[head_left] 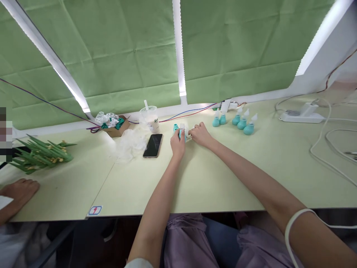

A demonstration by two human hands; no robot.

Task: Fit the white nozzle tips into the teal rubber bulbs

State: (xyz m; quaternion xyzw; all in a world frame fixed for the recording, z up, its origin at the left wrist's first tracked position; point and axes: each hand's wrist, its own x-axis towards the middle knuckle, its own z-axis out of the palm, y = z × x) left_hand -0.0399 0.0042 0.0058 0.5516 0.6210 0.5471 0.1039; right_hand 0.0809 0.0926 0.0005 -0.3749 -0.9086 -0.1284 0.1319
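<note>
- Teal bulb sat mid-frame, left hand clamped round it
- right hand curled just beside it, couldn't tell if pinching anything
- five more bulbs stood right of centre

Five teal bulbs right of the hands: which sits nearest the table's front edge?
The rightmost teal bulb; the other four bulbs stand farther back.

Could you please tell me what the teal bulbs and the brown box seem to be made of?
The teal bulbs: probably rubber, silicone or plastic, judging by their smooth, evenly coloured, softly shining surface. The brown box: likely matt cardboard, from its plain, dull walls.
</note>
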